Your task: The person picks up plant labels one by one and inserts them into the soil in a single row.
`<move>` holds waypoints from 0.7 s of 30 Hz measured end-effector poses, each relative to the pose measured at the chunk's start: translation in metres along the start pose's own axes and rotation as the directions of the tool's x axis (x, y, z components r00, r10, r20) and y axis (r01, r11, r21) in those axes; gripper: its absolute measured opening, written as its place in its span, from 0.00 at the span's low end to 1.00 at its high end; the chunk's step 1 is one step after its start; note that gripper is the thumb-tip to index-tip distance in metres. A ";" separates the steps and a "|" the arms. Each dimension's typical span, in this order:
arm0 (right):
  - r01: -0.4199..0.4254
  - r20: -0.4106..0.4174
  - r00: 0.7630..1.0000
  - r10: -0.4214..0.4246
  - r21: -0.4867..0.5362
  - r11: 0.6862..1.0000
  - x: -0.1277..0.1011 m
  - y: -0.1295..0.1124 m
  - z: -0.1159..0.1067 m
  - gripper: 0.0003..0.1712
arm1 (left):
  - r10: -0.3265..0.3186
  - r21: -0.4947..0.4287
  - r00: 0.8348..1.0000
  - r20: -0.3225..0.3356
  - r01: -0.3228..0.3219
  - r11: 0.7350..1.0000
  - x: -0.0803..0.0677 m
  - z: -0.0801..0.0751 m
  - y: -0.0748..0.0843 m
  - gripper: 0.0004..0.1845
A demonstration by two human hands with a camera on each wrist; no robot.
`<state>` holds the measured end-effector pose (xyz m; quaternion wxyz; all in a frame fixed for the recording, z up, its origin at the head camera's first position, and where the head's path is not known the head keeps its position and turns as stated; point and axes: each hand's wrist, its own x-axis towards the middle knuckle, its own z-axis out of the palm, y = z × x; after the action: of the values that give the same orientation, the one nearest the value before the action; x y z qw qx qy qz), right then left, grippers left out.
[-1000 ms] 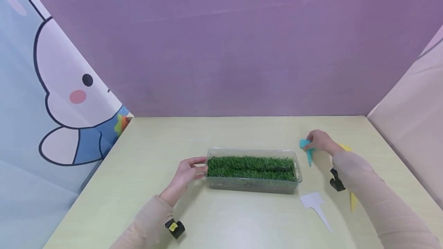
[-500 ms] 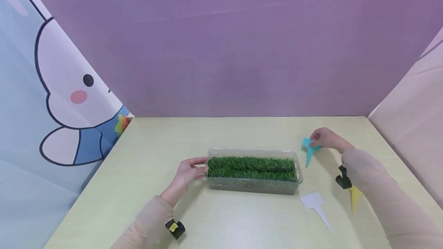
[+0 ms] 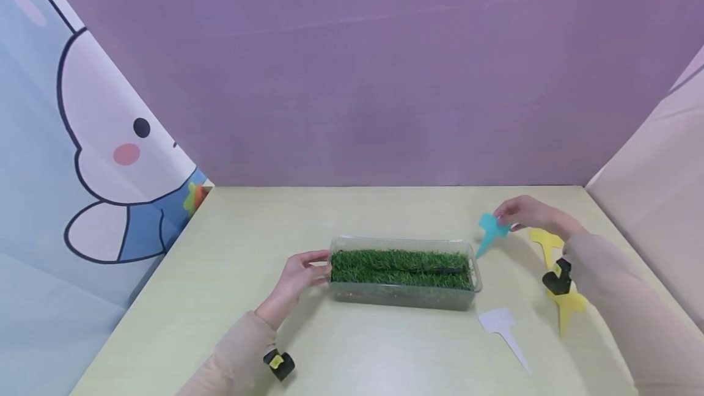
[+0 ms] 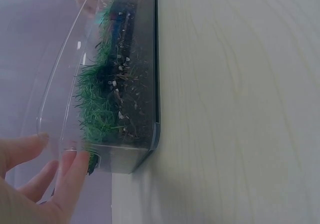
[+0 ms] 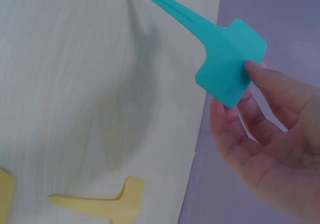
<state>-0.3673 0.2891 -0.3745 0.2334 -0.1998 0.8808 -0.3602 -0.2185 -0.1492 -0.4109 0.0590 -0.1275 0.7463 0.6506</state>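
Note:
My right hand (image 3: 525,211) pinches a turquoise T-shaped plant label (image 5: 232,58) by its wide head, thumb on the near face. The label's pointed stem slants down and left, its tip close to the right end of a clear plastic box (image 3: 401,296). Green grass (image 3: 396,258) fills that box in two long strips, over dark soil (image 4: 125,83) with white bits seen through the side wall. At the box's left end, my left hand (image 3: 297,274) holds the rim, its fingertips overlapping the wall in the left wrist view.
A white plant label (image 3: 499,321) lies on the table (image 3: 385,359) in front of the box's right end. Two yellow plant labels, one farther back (image 3: 544,239) and one nearer (image 3: 566,310), lie by the right forearm. A purple cloth (image 3: 385,78) hangs behind the table.
My right hand has lifted the turquoise label and drawn back right, tilting its stem toward the box. The yellow labels have come into fuller view. My left hand and the box have stayed put.

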 end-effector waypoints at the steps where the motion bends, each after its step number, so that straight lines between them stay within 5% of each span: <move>1: 0.012 -0.010 1.000 -0.012 -0.001 1.000 -0.001 -0.001 0.000 0.17 | 0.001 0.002 1.000 0.000 -0.001 1.000 0.000 0.000 0.000 0.19; 21: 0.097 -0.213 0.971 -0.113 -0.082 0.992 -0.003 -0.059 0.005 0.14 | -0.002 0.005 1.000 0.002 0.002 1.000 -0.001 0.000 0.001 0.20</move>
<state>-0.3514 0.2487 -0.3343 0.1092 -0.2137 0.9014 -0.3603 -0.2177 -0.1490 -0.4101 0.0605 -0.1275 0.7478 0.6488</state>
